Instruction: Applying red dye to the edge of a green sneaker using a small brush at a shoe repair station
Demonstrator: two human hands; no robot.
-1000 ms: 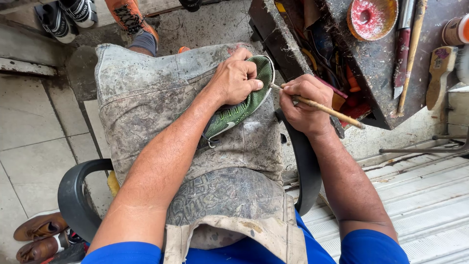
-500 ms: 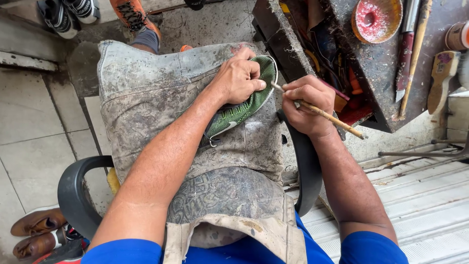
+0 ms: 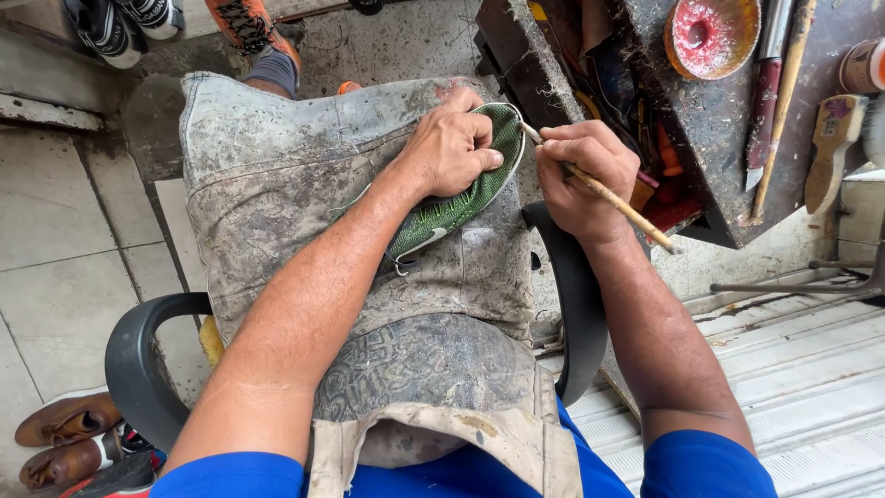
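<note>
A green knitted sports shoe [image 3: 442,207] lies on a dirty grey apron [image 3: 277,175] spread over my lap. My left hand [image 3: 452,148] presses down on the shoe and grips its toe end. My right hand [image 3: 585,171] holds a thin wooden stick brush [image 3: 613,203], whose tip touches the shoe's white sole edge near the toe. Both forearms reach forward from blue sleeves.
A stained dark workbench [image 3: 710,138] at the right carries a red-smeared round bowl [image 3: 712,35], tools with wooden handles and a small tin. The black chair arms [image 3: 138,369] flank my lap. Brown shoes [image 3: 64,433] lie bottom left, sneakers at top left on the tiled floor.
The brush tip has slid a little along the sole edge near the toe. My left hand keeps its grip on the shoe.
</note>
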